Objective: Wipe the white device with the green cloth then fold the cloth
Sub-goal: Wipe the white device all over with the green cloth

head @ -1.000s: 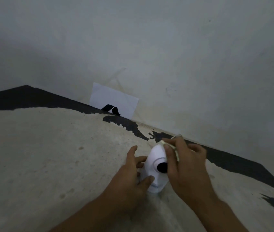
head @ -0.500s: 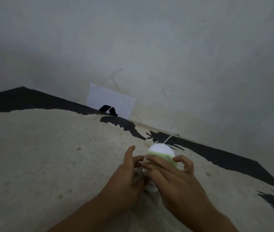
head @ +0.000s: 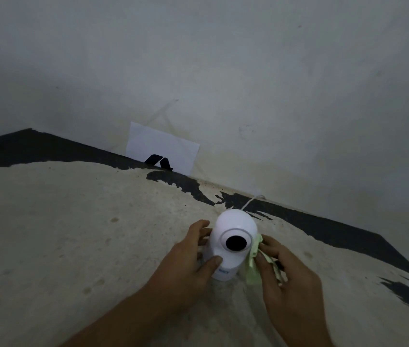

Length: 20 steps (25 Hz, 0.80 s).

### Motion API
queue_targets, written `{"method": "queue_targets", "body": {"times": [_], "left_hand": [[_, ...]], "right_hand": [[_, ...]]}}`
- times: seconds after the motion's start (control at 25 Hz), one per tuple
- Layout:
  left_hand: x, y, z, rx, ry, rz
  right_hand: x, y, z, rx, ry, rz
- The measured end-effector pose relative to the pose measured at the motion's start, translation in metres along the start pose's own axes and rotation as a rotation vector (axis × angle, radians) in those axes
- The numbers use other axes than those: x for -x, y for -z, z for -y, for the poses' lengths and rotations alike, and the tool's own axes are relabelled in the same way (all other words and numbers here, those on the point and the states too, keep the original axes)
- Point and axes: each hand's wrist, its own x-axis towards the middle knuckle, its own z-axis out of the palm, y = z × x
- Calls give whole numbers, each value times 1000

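The white device (head: 233, 236) is a small dome camera with a round black lens, standing upright on the worn beige surface (head: 73, 234). A thin white cable (head: 251, 201) runs from its back toward the wall. My left hand (head: 188, 259) grips the device's left side and base, thumb across the front. My right hand (head: 288, 274) holds the bunched pale green cloth (head: 253, 266) against the device's right side.
A white card (head: 160, 149) with a black mark leans on the grey wall (head: 223, 71) at the back. Black patches (head: 323, 229) of peeled coating run along the far edge and at the right.
My right hand slid the cloth off the top and front of the device down to its right side. The lens is uncovered now. My left hand kept its hold.
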Motion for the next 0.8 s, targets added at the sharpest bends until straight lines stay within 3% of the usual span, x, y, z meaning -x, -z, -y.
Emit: {"method": "queue_targets", "body": {"times": [0.12, 0.32, 0.52, 0.68, 0.8], "left_hand": [[-1, -1, 2, -3, -17, 6], [-1, -2, 2, -4, -29, -3], [-2, -1, 4, -20, -37, -15], [-1, -1, 3, -1, -60, -14], [-2, -1, 4, -17, -84, -17]], "right_hand": [[-6, 1, 3, 44, 82, -33], [12, -12, 13, 179, 350, 177], [-3, -7, 10, 179, 347, 70], [7, -13, 12, 324, 460, 262], [12, -6, 4, 345, 372, 324]]}}
